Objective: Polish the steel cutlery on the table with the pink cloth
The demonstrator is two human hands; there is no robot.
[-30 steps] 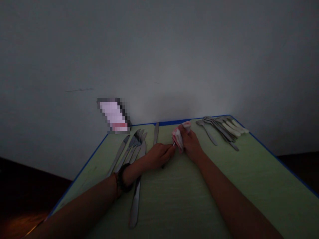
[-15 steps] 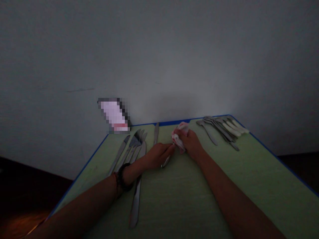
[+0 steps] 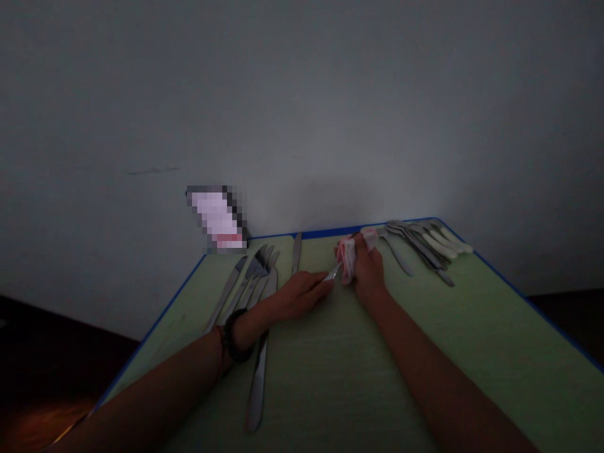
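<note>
My left hand [image 3: 302, 294] is closed on a thin, shiny piece of metal cutlery [image 3: 335, 272], held low over the green table. The cutlery's far end runs into a crumpled pink and white cloth [image 3: 348, 261], so its kind is hidden. My right hand [image 3: 370, 272] is closed around that cloth, folding it about the metal. Just behind my left hand lies a single table knife [image 3: 297, 250]. Several more knives [image 3: 228, 290] lie side by side to the left, partly under my left forearm.
On the right, several spoons or forks [image 3: 418, 245] lie in a pile, some with white handles [image 3: 441, 244]. A blurred phone-like object [image 3: 214, 214] leans on the wall at the back left. The green table [image 3: 340, 390] has a blue edge against the wall.
My right hand and the cloth have slid right, away from my left hand, baring a strip of metal between them. My left hand has barely moved.
</note>
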